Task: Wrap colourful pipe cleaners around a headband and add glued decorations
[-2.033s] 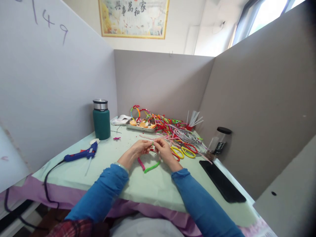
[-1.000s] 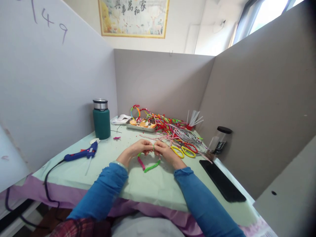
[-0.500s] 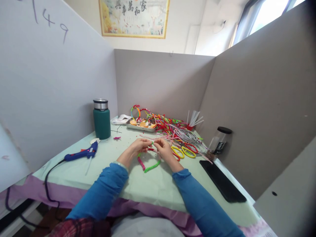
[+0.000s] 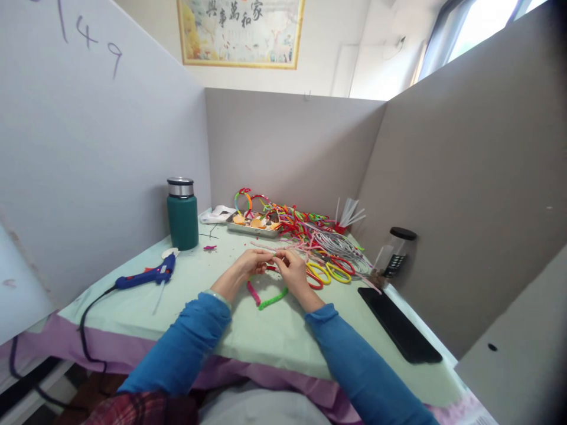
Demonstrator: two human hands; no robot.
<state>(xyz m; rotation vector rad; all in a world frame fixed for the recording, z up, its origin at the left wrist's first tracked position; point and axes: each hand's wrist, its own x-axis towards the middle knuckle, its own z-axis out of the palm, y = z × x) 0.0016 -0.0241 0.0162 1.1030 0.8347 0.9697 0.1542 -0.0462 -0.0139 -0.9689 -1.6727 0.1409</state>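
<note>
My left hand (image 4: pixel 251 263) and my right hand (image 4: pixel 292 269) meet over the middle of the table, fingertips pinched together. Between them is a tiny bit of green pipe cleaner (image 4: pixel 273 255), nearly covered by the fingers. Just below, a loop of fuzzy pipe cleaner (image 4: pixel 273 300) shows pink on the left, green at the front and red behind. My right hand overlaps its right side. Whether the bit at my fingertips joins this loop, I cannot tell. Yellow-handled scissors (image 4: pixel 339 273) and red-handled scissors lie right of my right hand.
A blue glue gun (image 4: pixel 146 276) with its cord and a green bottle (image 4: pixel 182 215) stand left. Behind are a metal tray (image 4: pixel 252 230) of small pieces and heaped pipe cleaners (image 4: pixel 305 224). At right are a black phone-like slab (image 4: pixel 398 324) and a clear jar (image 4: pixel 393 255). Grey partitions surround the table.
My right hand has shifted slightly left and its fingers have closed further over the green bit, which now shows less. The loop lies as before.
</note>
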